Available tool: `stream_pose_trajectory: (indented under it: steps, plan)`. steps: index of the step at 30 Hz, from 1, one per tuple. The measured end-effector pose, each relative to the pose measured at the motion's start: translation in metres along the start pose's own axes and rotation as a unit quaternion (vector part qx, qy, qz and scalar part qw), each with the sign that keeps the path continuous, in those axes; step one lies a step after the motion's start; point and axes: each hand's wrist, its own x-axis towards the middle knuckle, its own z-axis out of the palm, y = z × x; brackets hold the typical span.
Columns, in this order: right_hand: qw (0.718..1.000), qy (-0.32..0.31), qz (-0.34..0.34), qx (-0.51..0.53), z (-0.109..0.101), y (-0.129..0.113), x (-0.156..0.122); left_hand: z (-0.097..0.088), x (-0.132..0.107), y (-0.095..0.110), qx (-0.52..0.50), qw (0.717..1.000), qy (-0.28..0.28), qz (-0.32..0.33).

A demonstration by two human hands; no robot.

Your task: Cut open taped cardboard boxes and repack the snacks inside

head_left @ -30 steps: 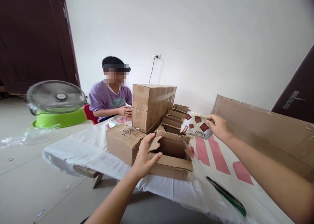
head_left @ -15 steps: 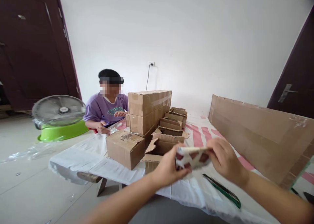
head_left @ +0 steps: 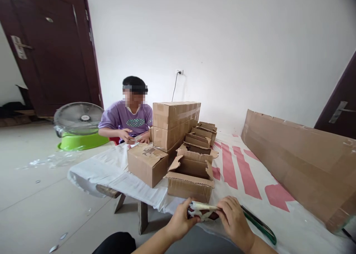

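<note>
"In the head view, what do your fingers have hold of?"

"A packet [head_left: 205, 208], pale with dark patches. My left hand [head_left: 180, 221] grips its left end between thumb and fingers. My right hand [head_left: 235, 221] is curled, pinching the right end, though my knuckles block the view, so I may be missing how some fingertips sit."

"Where is the packet exactly?"

"Between my hands at the near edge of the cloth-covered table [head_left: 102, 170], just on my side of an open box [head_left: 189, 190] with its flaps spread."

"And around that?"

"A green-handled cutter [head_left: 261, 228] lies just beside my right hand. Left of the open box sits a closed box [head_left: 140, 168], and beyond it is a person in a purple shirt [head_left: 116, 114]."
</note>
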Motion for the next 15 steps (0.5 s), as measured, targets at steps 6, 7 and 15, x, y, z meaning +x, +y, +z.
stream_pose_trajectory:
  steps: [6,7,15]
  plan:
    - [0.980,0.111,0.164,0.004,0.092,0.020,-0.015,-0.049,-0.005,-0.057,0.196,0.940,0.278,0.014]
    - [0.974,0.108,0.200,0.016,0.105,0.024,-0.020,-0.053,-0.008,-0.060,0.237,0.916,0.322,0.039]
    - [0.957,-0.005,0.272,0.105,0.120,0.031,-0.028,-0.008,-0.016,-0.043,0.485,0.835,0.235,0.111]
